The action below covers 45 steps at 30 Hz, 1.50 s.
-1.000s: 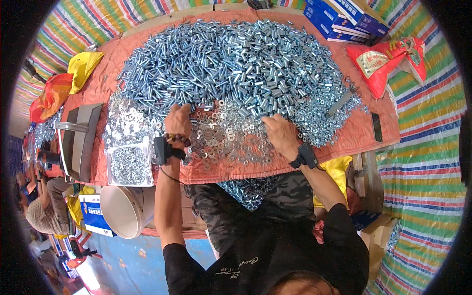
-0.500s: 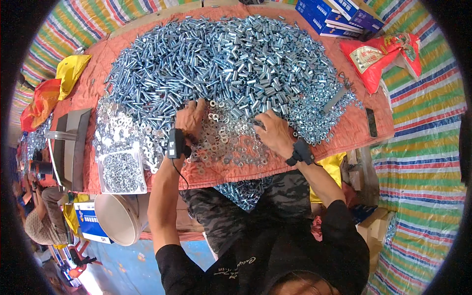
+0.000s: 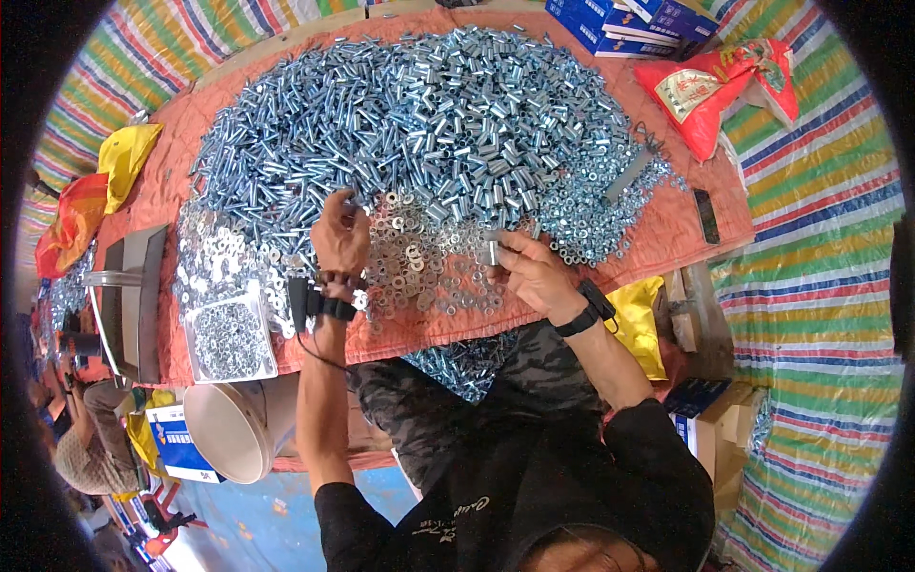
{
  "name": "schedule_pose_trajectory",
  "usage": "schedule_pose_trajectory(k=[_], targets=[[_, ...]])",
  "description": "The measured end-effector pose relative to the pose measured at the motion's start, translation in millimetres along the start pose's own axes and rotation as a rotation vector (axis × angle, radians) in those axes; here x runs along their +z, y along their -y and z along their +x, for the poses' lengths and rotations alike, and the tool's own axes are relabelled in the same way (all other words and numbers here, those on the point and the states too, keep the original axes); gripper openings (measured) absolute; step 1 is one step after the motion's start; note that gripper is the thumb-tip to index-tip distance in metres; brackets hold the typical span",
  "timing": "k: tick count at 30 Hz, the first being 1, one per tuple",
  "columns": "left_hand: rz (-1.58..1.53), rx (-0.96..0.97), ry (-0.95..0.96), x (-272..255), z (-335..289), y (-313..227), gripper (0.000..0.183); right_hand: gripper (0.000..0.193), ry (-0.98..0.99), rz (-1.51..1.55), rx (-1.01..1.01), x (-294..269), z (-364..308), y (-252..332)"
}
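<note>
Head view, one entry. We log a work table (image 3: 667, 234) under an orange-red cloth, bearing a very large heap of bright zinc-plated bolts and sleeves (image 3: 429, 124). On its near edge lies a flatter scatter of washers and nuts (image 3: 429, 272).

Left hand (image 3: 341, 234): raised at the near edge of the heap, fingers curled and pinched on something small. We cannot make out the piece. A dark band with a small device sits on that wrist.

Right hand (image 3: 534, 272): closed on a short silver sleeve or bolt (image 3: 491, 250), held upright just above the washers. A black watch is on that wrist.

Step in hand, by our judgement: assembly of small hardware, one part gripped in each hand, the two hands still apart. The next move would call for bringing both parts together and lining up hole with shank. That needs a fine fingertip grip, since the parts are small and slippery.

Appearance of the hardware: shiny, bluish-silver, uniform, loose and jumbled. More of it lies in the person's lap (image 3: 467, 357).

Also entered:
- a clear tray of washers (image 3: 229, 338) at the table's left near corner
- a white bucket (image 3: 233, 429) below it
- blue cartons (image 3: 620, 19) and a red sack (image 3: 715, 86) at the far right
- striped sheeting (image 3: 820, 267) all round
</note>
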<state>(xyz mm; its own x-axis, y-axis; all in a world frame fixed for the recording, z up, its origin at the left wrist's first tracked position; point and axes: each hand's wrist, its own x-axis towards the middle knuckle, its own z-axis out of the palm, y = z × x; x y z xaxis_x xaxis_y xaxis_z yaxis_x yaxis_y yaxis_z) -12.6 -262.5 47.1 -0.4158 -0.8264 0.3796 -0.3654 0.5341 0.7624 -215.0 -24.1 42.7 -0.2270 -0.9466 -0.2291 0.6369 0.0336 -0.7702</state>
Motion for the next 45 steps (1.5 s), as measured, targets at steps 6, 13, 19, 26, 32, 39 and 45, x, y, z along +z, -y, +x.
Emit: schedule_pose_trajectory(k=[6,13,19,26,32,39,45], targets=[[-0.990,-0.594,0.081,10,-74,-53,0.040,0.030,0.068,0.097,0.006,8,-10,-8],[-1.439,-0.715,0.033,40,-134,-80,0.025,0.030,0.044,0.033,-0.104,21,-21,-17],[-1.350,-0.679,0.027,43,-144,-81,0.025,0.027,-0.017,-0.757,-0.256,35,-43,-8],[-1.246,-0.593,0.037,51,-167,-93,0.024,0.023,-0.039,-1.019,-0.455,37,-48,-12],[-1.003,-0.617,0.087,50,-200,-97,0.026,0.031,-0.039,-1.205,-0.532,34,-59,-28],[-0.186,-0.040,0.372,27,-196,-106,0.032,0.041,-0.082,-0.810,0.056,23,-69,-35],[-0.166,-0.005,0.364,40,-203,-94,0.023,0.035,-0.009,-0.884,-0.020,31,-71,-23]])
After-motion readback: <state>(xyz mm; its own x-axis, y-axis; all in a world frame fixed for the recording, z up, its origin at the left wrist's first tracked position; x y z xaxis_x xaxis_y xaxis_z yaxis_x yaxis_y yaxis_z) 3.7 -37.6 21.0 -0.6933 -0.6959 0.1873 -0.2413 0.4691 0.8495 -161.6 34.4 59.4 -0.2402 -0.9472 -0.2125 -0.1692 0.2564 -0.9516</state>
